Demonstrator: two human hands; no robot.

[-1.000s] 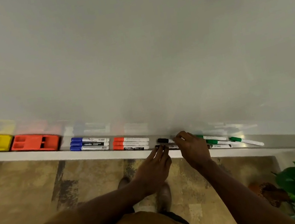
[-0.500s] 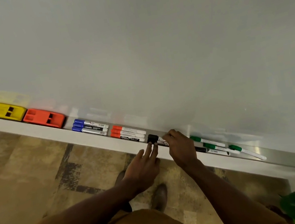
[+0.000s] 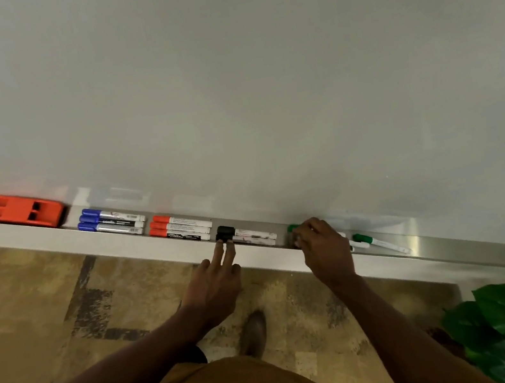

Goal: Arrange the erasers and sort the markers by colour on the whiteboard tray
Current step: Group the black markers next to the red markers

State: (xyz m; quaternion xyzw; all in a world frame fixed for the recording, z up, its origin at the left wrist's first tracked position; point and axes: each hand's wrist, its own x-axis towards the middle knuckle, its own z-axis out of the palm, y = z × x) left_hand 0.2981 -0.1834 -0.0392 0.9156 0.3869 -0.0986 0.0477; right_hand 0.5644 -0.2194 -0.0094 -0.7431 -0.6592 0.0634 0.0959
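Sorting nears its end: erasers (image 3: 23,211), blue, red and black markers (image 3: 246,238) sit grouped on the tray (image 3: 138,241); right hand (image 3: 323,248) seemingly closed on green markers (image 3: 292,228); left hand (image 3: 215,285) flat, fingers apart.

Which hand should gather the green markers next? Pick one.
Right. The right hand already rests on the green markers, its fingers curled over their capped ends; the left hand is at the black markers.

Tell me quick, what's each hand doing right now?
Left hand: open, fingertips touching the black markers, holding nothing.
Right hand: closed on the green markers.
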